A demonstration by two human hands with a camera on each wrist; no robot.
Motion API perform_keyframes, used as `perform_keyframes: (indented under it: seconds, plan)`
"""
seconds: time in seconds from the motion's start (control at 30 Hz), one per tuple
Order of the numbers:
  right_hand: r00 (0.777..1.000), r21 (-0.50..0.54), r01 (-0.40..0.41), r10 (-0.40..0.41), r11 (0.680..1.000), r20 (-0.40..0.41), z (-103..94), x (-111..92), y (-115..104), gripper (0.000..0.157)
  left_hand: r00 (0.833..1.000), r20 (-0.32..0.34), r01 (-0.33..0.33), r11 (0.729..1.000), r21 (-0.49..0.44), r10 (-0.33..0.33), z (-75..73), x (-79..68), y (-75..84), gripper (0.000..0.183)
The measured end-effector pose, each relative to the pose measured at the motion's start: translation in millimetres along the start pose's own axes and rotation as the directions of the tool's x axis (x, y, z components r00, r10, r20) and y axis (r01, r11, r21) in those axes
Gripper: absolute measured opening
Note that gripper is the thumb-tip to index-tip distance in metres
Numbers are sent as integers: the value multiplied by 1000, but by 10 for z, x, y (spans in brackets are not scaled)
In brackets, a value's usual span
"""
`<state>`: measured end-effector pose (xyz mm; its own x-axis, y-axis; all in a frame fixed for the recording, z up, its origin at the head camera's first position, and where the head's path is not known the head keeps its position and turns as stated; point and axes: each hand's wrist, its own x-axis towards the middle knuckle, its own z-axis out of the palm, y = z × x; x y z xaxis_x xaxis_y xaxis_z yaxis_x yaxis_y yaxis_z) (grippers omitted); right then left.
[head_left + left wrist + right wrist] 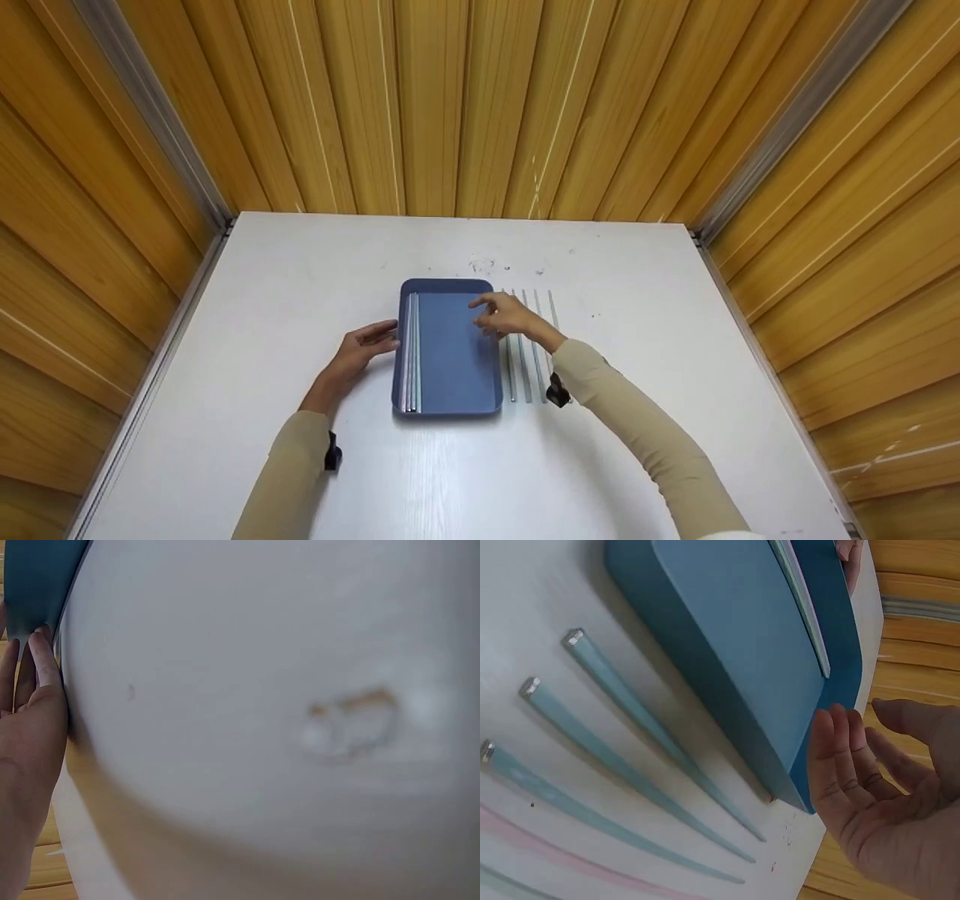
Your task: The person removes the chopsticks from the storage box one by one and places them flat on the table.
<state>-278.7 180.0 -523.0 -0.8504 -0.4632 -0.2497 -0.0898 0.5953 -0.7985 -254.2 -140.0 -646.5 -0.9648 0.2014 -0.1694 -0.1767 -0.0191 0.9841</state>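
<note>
A blue rectangular tray (459, 367) lies on the white table, with several chopsticks (412, 360) side by side along its left wall. My left hand (360, 351) rests at the tray's left side, fingers fairly straight; the left wrist view shows the fingertips against the tray wall (45, 577). Over the tray's right edge hovers my right hand (506, 315), fingers loosely bent and thumb apart, with nothing between them. Several more chopsticks (528, 382) lie in a row right of the tray, partly under the right hand and wrist. Close up, these are pale green chopsticks (630, 709) with silvery ends, and a pink chopstick (562, 844).
The white table (300, 255) carries small dark marks beyond the tray. Yellow wood-grain panels (427, 105) enclose it at the back and both sides, with grey metal posts (161, 112) in the corners. A black device (557, 391) is strapped on each wrist.
</note>
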Motion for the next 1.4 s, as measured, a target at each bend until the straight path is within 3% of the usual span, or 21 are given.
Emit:
perform_keyframes:
  seconds: [0.2, 0.33, 0.47, 0.6, 0.67, 0.93, 1.17, 1.27, 1.4]
  plan:
    - [990, 12, 6, -8, 1000, 141, 217, 172, -126, 46, 1000, 10, 4, 1000, 31, -5, 35, -9, -10, 59]
    - [984, 41, -25, 17, 999, 179, 400, 307, -154, 49, 1000, 11, 0, 1000, 25, 0, 52, -5, 1, 59]
    - [985, 160, -83, 57, 984, 161, 608, 422, -98, 54, 1000, -2, 2, 1000, 11, -2, 60, -8, 9, 58]
    - [992, 346, -114, 87, 931, 91, 776, 509, 32, 64, 1000, 14, -7, 1000, 25, 7, 69, -12, 5, 59]
    - [993, 377, -114, 99, 919, 59, 829, 541, 85, 67, 1000, 27, -13, 999, 37, 12, 66, -14, -6, 60]
    - [991, 254, -133, 129, 958, 32, 882, 548, 32, 77, 999, 32, -15, 1000, 6, 15, 52, -3, -14, 58]
    - [976, 193, -187, 205, 963, -80, 970, 582, -47, 81, 1000, 27, 6, 1000, 10, -6, 51, -8, 4, 57]
    - [972, 209, -198, 219, 958, -85, 975, 585, -49, 81, 999, 38, 6, 1000, 4, -6, 54, 6, 5, 58]
    - [972, 307, -210, 232, 928, -34, 936, 585, -30, 82, 999, 49, -6, 1000, 1, 6, 42, 11, -3, 58]
